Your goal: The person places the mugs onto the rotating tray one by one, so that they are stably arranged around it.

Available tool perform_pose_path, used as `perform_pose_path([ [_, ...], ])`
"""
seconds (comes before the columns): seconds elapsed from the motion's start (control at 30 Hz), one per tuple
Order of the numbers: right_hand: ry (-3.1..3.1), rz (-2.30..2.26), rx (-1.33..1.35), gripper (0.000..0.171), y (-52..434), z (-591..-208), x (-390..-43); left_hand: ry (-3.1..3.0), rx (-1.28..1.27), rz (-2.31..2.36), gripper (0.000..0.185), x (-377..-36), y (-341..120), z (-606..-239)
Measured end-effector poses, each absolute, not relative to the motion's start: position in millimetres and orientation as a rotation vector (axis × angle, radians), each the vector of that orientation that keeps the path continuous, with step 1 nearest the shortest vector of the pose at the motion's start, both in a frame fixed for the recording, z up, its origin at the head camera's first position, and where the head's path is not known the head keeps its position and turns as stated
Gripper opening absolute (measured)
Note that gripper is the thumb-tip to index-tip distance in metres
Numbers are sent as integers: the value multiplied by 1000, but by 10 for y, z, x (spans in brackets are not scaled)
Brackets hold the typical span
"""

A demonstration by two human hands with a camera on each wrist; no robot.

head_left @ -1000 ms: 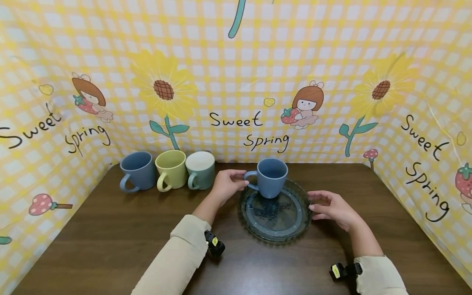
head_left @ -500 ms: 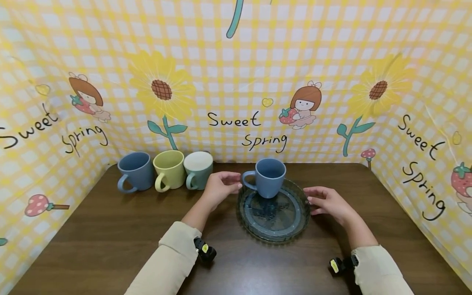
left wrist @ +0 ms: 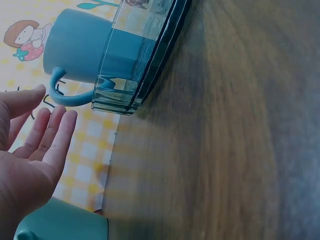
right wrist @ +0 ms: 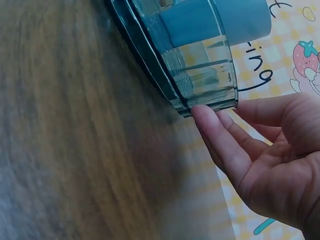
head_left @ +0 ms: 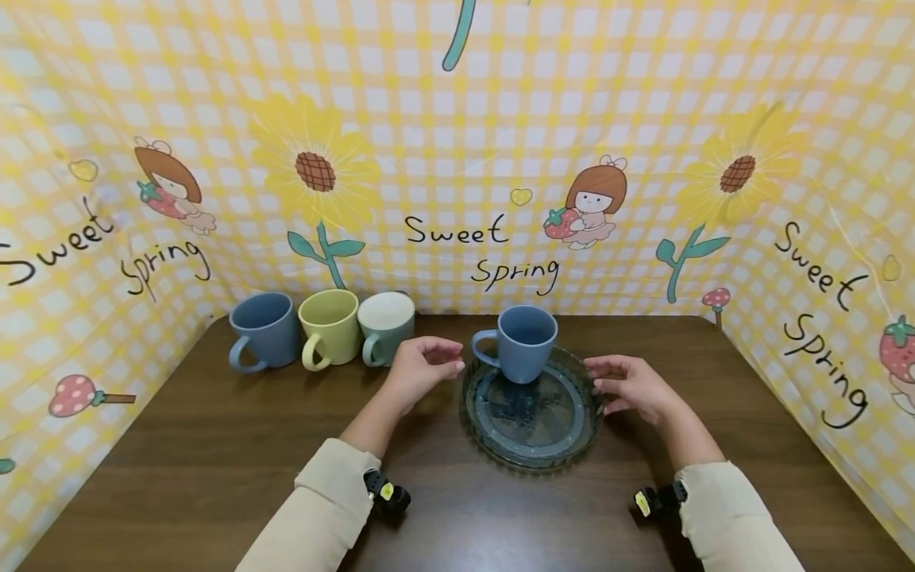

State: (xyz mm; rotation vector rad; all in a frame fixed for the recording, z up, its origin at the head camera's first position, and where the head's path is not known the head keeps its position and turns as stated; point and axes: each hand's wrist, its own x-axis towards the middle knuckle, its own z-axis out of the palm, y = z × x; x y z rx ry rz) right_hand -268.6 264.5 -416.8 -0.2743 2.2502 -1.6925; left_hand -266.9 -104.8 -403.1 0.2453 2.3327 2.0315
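A blue mug [head_left: 527,343] stands upright at the back of a round, clear smoky tray [head_left: 532,454] with ribbed walls, its handle pointing left. My left hand [head_left: 418,372] hovers just left of the handle, thumb and fingers apart, holding nothing. In the left wrist view, that hand [left wrist: 30,145] has a gap between its fingertips and the mug handle [left wrist: 75,100]. At the tray's right side, my right hand [head_left: 635,387] touches the outer wall with its fingertips. The right wrist view shows the right hand's fingertips [right wrist: 205,116] against the tray's edge.
At the back left of the brown table [head_left: 214,477] stand a blue mug [head_left: 268,334], a yellow-green mug [head_left: 330,330] and a green mug [head_left: 388,338] with a white inside. The green mug is close behind my left hand. A checked yellow cloth [head_left: 457,143] surrounds the table.
My left hand has let go of the mug's handle and drawn back to the left. The right hand has shifted slightly along the tray's edge. Mug and tray appear unmoved.
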Motion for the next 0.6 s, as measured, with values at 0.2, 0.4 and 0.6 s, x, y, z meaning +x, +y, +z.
perform_pose_path([
  [0.2, 2238, -1727, -247, 44, 2644, -4173, -2630, 2408, 285, 2006, 25, -2623, -1116, -4011],
  [0.4, 2221, -1764, -209, 47, 2637, -4188, -2563, 2502, 308, 1958, 26, -2560, -1198, -3991],
  [0.6, 2203, -1827, -159, 48, 2610, -4203, -2495, 2499, 389, 1973, 31, -2501, -1295, -3987],
])
